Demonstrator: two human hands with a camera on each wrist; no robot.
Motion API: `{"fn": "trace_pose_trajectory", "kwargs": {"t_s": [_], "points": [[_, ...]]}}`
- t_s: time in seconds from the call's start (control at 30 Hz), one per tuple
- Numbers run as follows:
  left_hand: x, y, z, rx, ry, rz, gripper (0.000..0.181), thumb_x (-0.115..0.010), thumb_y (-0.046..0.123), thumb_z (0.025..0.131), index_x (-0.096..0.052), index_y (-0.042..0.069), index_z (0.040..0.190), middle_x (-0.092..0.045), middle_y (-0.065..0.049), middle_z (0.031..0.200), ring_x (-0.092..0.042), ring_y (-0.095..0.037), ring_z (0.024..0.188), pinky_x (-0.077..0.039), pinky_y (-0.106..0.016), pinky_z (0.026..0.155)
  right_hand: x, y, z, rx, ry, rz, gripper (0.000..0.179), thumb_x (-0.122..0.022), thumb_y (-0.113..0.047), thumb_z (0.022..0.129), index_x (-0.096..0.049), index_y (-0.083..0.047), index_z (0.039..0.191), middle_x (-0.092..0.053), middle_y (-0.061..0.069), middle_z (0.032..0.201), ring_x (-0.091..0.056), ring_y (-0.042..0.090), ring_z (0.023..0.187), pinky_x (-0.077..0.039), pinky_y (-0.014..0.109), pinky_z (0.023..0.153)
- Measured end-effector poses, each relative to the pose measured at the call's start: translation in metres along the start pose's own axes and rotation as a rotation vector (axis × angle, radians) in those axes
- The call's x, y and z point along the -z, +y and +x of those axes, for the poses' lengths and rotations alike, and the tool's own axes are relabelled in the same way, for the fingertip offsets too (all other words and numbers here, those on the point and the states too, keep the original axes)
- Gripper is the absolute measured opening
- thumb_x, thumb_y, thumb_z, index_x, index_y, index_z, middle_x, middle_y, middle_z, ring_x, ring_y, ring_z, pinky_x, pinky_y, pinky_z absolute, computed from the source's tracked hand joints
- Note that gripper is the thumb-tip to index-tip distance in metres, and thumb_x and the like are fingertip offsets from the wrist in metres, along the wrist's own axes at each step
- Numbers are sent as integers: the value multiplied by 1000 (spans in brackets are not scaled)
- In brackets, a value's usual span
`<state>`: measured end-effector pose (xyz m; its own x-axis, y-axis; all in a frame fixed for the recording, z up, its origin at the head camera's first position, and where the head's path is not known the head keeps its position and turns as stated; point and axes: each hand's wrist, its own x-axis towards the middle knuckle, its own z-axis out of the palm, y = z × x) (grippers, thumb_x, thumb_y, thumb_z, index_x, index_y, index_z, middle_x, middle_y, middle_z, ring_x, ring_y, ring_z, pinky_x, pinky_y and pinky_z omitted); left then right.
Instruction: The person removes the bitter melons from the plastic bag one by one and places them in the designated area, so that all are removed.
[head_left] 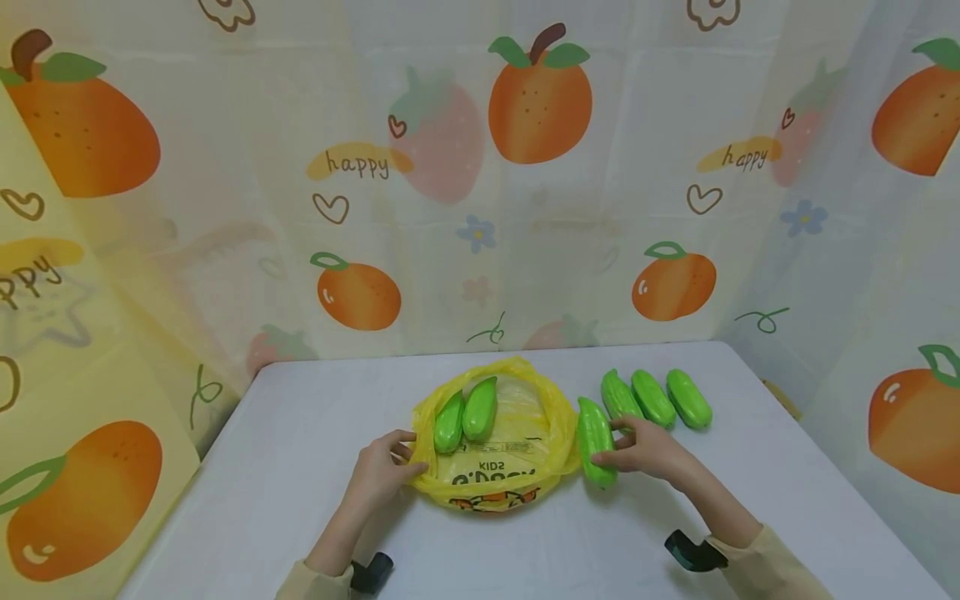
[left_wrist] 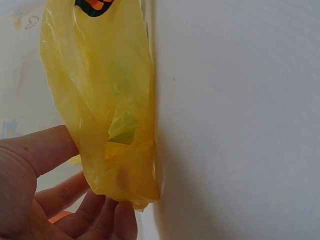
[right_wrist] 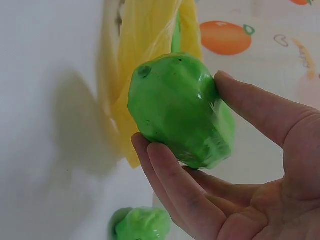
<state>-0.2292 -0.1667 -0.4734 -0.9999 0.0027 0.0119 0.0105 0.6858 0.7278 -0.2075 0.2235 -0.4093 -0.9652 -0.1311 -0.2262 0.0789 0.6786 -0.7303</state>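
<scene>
A yellow plastic bag (head_left: 558,417) lies on the table with its mouth spread wide and dark print inside. Two glossy green cucumbers (head_left: 480,408) rest in its left part. At the bag's left rim, my left hand (head_left: 381,467) holds the edge; the left wrist view shows the thumb on one side of the plastic (left_wrist: 110,90) and fingers beneath. My right hand (head_left: 648,450) grips another cucumber (head_left: 595,442) between thumb and fingers, just beside the bag's right rim. Seen end-on in the right wrist view, this cucumber (right_wrist: 175,110) is bumpy and shiny.
Three more green cucumbers (head_left: 652,398) lie in a row at the back right, beyond my right hand. White cloth covers the table (head_left: 315,433). A fruit-printed curtain (head_left: 450,250) stands behind it and along both sides.
</scene>
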Motion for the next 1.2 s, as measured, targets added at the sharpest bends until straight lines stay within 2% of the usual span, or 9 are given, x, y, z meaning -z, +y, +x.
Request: {"fn": "trace_pose_trajectory", "kwargs": {"t_s": [0.57, 1.2], "points": [[1, 0, 0, 0, 1, 6, 48, -80, 20, 74, -63, 7, 117, -63, -4, 89, -57, -19, 82, -46, -26, 61, 8, 11, -9, -24, -18, -21, 82, -79, -35, 75, -42, 11, 132, -67, 14, 101, -66, 19, 81, -54, 38, 72], [0, 1, -1, 7, -3, -5, 49, -79, 19, 74, -62, 6, 118, -62, -5, 89, -56, -19, 81, -46, -26, 58, 12, 24, -14, -50, -30, -36, 81, -79, -34, 75, -43, 11, 131, -65, 20, 106, -66, 21, 82, -55, 37, 72]]}}
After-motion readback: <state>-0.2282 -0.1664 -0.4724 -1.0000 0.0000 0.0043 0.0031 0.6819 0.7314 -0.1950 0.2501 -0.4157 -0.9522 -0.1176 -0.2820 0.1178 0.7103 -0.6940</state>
